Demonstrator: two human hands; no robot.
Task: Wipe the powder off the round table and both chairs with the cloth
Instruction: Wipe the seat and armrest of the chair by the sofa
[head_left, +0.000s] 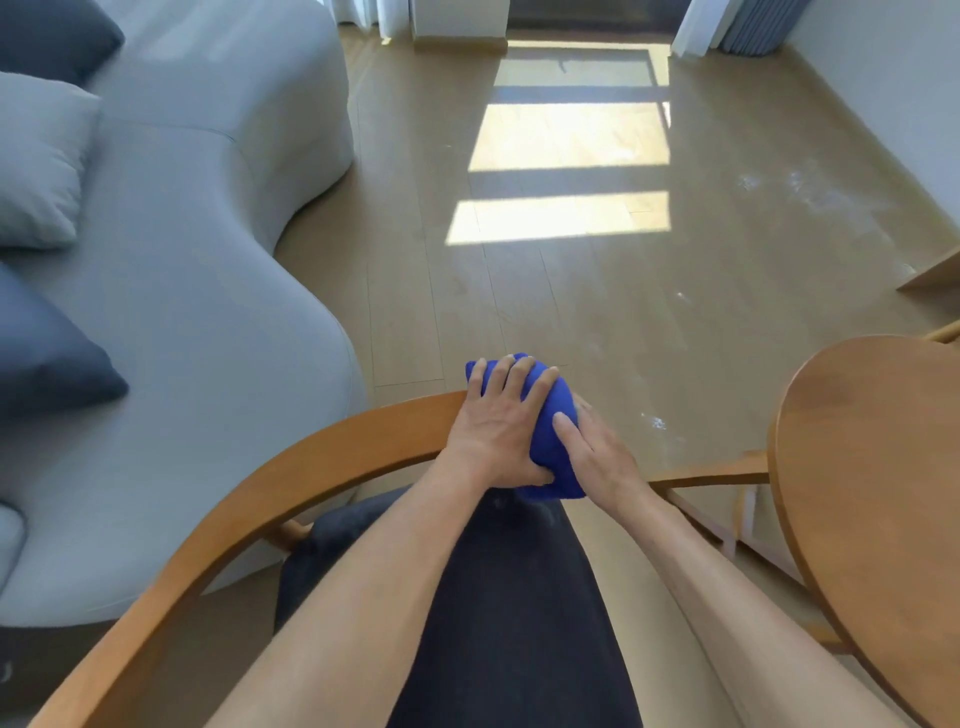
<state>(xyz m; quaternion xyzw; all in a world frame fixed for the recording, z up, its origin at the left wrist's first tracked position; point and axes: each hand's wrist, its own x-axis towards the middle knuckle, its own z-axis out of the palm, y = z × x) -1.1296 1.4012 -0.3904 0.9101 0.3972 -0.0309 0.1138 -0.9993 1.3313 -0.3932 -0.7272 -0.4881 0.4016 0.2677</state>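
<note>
Both hands on the blue cloth (553, 431), bunched on top of the chair's curved back rail (291, 467). Left hand (498, 421) lies spread over it w/ thumb tucked under; right hand (597, 457) cups the right side, fingers partly hidden, prob. curled. Rail's long axis arcs left & near, so left leads. Round table (872, 467) near right, apart.

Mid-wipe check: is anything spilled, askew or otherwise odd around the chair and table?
Yes: white powder is scattered on the wooden floor beyond the chair's curved backrest, with a wider smear toward the right wall. Nothing else stands out; both hands hold the blue cloth on the backrest.
</note>
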